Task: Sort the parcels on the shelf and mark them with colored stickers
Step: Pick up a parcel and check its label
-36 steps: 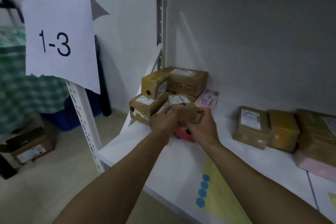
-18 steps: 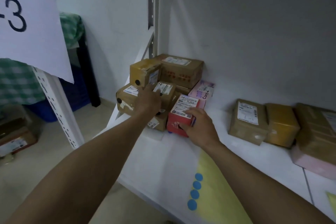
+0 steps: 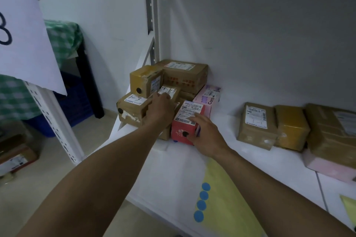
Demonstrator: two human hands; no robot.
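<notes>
Left hand [image 3: 160, 110] reaches into the parcel stack in the back left corner of the white shelf [image 3: 173, 169], fingers curled over the small brown box [image 3: 170, 90] that bears a white label on top. Right hand [image 3: 207, 134] grasps the red box [image 3: 184, 121] standing at the front of the same stack, thumb on its front face beside a black dot, fingers across the labelled top. A yellow sticker sheet [image 3: 227, 198] carrying four blue stickers [image 3: 203, 195] lies near the shelf's front edge, partly under the right forearm

Red box [image 3: 185, 121], pink box [image 3: 209, 95], brown parcels [image 3: 185, 75], blue stickers [image 3: 202, 201] on yellow sheet [image 3: 227, 198], green checked cloth [image 3: 63, 38]
</notes>
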